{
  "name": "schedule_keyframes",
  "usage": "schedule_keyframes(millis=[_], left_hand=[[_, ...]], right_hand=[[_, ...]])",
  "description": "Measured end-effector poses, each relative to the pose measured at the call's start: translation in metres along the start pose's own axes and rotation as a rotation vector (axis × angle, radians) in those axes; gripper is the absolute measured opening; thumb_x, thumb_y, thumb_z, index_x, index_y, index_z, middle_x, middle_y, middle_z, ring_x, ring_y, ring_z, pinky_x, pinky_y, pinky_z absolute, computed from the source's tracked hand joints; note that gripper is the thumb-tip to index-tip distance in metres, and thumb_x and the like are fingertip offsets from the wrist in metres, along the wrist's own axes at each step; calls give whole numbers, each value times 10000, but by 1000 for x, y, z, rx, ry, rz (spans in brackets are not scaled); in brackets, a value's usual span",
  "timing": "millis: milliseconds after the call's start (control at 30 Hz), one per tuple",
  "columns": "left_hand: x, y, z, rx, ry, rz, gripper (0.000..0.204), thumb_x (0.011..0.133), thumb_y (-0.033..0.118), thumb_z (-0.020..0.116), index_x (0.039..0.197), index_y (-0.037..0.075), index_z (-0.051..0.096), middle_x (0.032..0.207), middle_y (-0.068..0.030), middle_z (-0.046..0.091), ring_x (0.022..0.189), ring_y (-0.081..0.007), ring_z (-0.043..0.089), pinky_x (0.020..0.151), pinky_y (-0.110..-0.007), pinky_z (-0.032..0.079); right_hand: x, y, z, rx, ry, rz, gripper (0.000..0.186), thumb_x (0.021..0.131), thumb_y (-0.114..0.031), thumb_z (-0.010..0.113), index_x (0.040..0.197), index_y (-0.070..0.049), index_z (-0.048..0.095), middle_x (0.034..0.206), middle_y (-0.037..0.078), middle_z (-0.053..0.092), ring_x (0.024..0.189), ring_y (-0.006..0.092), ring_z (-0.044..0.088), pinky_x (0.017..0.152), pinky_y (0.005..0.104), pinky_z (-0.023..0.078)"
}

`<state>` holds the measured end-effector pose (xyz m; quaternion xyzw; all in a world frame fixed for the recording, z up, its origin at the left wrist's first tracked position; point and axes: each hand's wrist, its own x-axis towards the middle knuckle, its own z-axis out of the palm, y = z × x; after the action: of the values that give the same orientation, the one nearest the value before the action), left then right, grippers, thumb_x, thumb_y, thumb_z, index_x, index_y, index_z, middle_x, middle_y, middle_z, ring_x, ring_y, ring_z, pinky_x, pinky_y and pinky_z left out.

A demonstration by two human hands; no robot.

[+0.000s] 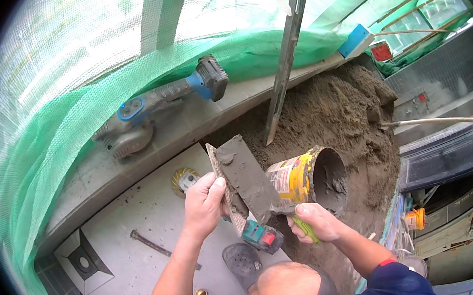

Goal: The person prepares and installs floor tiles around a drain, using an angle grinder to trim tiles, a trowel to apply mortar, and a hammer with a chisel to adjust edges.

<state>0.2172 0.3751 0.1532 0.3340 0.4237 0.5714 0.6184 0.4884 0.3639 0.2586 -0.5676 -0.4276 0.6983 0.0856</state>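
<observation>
Head view: two bare hands work over a mound of damp mortar on a tiled balcony floor, with another person's bare head low in the picture, between the forearms.
Hands: two. Left hand (pixel 203 204) has its fingers clasped on the edge of a small tile (pixel 224 186) held on edge; right hand (pixel 313 223) has its fingers clenched round the green handle of a trowel (pixel 248 175).
Trowel: one, its flat blade smeared with grey mortar and lying against the tile's face, just above the hands.
Bucket: one (pixel 309 177), on its side at the foot of the mortar heap (pixel 336 108), mouth open to the right, touching the mortar; its wrapper is yellow with red and dark patches.
Power tools: two angle grinders, a grey and blue one (pixel 157 107) on the ledge (pixel 106 172) above left, and a teal one with a red patch (pixel 262 237) beneath the trowel.
Other things: one yellow disc (pixel 185 179) beside the left hand, one thin dark bar (pixel 152 245) on the floor (pixel 128 216), one grey clog (pixel 243 265), one brass floor fitting (pixel 202 293), one long metal straightedge (pixel 287 56) standing in the heap.
In the way: the trowel blade hides most of the tile's face.
Surround: green netting (pixel 45 139) behind the ledge; a blue and white box (pixel 356 40) with a red square beside it at the upper right.
</observation>
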Motion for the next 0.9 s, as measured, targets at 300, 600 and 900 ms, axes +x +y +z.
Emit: schedule_keyframes(millis=[300, 600, 900], left_hand=[[-7, -9, -31, -91, -115, -113, 321, 1058, 279, 504, 1097, 25, 696, 789, -51, 688, 501, -53, 510, 437, -212, 357], [-9, -32, -40, -612, -283, -123, 654, 1076, 575, 374, 1395, 16, 495, 1174, -181, 684, 1058, -219, 655, 931, -376, 533], [-8, -5, -15, -574, -250, -170, 1065, 849, 740, 559, 1602, 35, 296, 1220, -54, 611, 951, -142, 655, 815, -286, 575]], right_hand=[[11, -2, -9, -77, 152, -88, 558, 1050, -567, 507, 970, -17, 565, 665, 48, 531, 512, 123, 496, 488, 281, 405], [-18, -13, -30, -253, 146, -144, 512, 1044, -550, 521, 992, -46, 595, 720, 32, 578, 543, 109, 540, 508, 269, 431], [-11, -35, -56, -1052, -70, -417, 524, 978, -522, 621, 1073, -8, 613, 812, 258, 603, 762, 474, 624, 664, 464, 496]])
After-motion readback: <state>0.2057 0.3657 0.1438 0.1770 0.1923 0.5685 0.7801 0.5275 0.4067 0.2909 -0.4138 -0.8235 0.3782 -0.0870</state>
